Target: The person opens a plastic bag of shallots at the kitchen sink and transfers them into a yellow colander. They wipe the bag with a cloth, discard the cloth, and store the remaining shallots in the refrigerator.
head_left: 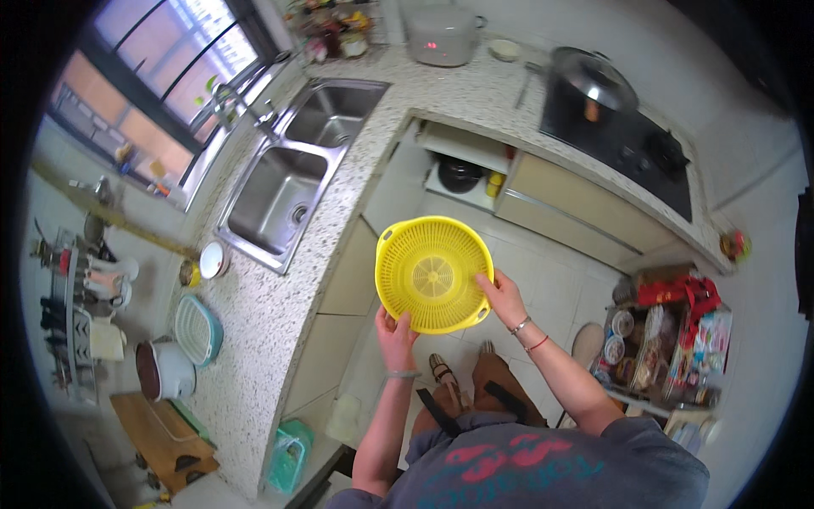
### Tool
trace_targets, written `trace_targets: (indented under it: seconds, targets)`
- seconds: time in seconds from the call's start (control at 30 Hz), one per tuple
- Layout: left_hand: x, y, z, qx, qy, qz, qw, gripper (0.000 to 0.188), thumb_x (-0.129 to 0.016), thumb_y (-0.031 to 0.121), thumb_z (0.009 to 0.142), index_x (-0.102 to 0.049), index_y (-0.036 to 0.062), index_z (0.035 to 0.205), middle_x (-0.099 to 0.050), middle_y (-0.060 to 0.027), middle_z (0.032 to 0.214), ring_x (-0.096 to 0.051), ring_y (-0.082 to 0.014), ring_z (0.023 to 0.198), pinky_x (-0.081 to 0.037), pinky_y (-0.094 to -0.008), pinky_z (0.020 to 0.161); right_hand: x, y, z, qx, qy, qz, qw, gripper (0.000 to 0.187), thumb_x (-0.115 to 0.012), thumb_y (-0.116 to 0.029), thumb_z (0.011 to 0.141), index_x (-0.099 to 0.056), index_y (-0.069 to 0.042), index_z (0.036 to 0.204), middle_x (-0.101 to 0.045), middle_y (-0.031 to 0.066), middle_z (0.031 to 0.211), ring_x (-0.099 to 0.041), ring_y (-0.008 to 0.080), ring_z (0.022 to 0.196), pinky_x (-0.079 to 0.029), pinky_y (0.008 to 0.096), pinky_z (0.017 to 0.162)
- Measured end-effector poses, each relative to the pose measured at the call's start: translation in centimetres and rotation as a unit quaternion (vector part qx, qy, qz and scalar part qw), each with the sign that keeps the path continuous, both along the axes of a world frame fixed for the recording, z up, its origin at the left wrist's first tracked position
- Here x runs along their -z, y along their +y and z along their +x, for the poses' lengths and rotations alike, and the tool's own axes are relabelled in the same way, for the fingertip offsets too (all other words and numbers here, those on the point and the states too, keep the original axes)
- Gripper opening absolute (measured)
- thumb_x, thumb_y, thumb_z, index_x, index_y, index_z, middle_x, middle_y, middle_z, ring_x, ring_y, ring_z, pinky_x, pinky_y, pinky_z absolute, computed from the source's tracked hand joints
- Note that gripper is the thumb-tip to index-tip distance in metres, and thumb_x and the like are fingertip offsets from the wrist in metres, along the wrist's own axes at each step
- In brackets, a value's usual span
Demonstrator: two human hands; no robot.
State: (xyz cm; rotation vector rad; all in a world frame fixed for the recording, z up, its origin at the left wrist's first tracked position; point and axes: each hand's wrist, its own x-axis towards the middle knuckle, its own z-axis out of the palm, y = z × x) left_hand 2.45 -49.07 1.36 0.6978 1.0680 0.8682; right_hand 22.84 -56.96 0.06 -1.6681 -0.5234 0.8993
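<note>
Holding yellow colander (434,273), hands (396,342) (506,301) gripping rim, forearms (381,424) slanting inward

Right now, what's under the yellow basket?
The yellow basket hides its own underside and whatever lies directly below. Floor tiles show beside it. The left hand and right hand hold its rim, some fingers hidden beneath.

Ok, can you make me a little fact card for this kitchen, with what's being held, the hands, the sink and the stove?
Held thing: yellow colander, round, with slots, held above the floor
Near rim: gripped by the left hand
Right rim: gripped by the right hand, thumb over the edge
Sink: double metal sink, set in the left counter
Stove: black cooktop, far right, with a lidded pan on it
</note>
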Motion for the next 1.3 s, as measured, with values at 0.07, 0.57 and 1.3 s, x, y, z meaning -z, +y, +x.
trace_targets:
  seconds: [0.07, 0.57, 1.3]
  targets:
    - [-0.8, 2.7, 0.6, -0.043, -0.010, 0.011, 0.999, 0.042, -0.054, 0.007, 0.090, -0.038, 0.0080, 0.129, -0.056, -0.0041, 0.113, -0.058, -0.0157, 0.101, -0.054, -0.0368, 0.075, -1.1, 4.0, 0.8, -0.046, 0.056, 0.012, 0.997, 0.037, -0.060, -0.024, 0.092, -0.055, 0.002, 0.118, -0.063, 0.0009, 0.084, -0.056, 0.0061, 0.072, -0.047, 0.0213, 0.062]
    - [-2.7, 18.9, 0.6, -0.304, -0.067, 0.090, 0.946, 0.046, -0.053, 0.023, 0.096, -0.037, 0.0042, 0.135, -0.047, -0.0086, 0.129, -0.053, -0.0204, 0.112, -0.054, -0.0366, 0.083, -4.0, 33.0, 1.7, -0.290, 0.174, 0.009, 0.941, 0.027, -0.055, -0.019, 0.093, -0.057, -0.002, 0.114, -0.064, 0.0018, 0.096, -0.064, 0.0086, 0.079, -0.055, 0.0228, 0.064]
    - [14.5, 46.8, -14.2, 0.231, 0.440, 0.010, 0.867, 0.040, -0.069, 0.027, 0.083, -0.062, 0.0038, 0.114, -0.066, -0.0116, 0.106, -0.063, -0.0217, 0.098, -0.049, -0.0310, 0.084, 19.4, 68.0, -11.9, -0.319, -0.042, -0.195, 0.926, 0.030, -0.060, -0.012, 0.087, -0.058, 0.000, 0.114, -0.066, 0.0083, 0.100, -0.066, 0.0180, 0.085, -0.057, 0.0335, 0.066]
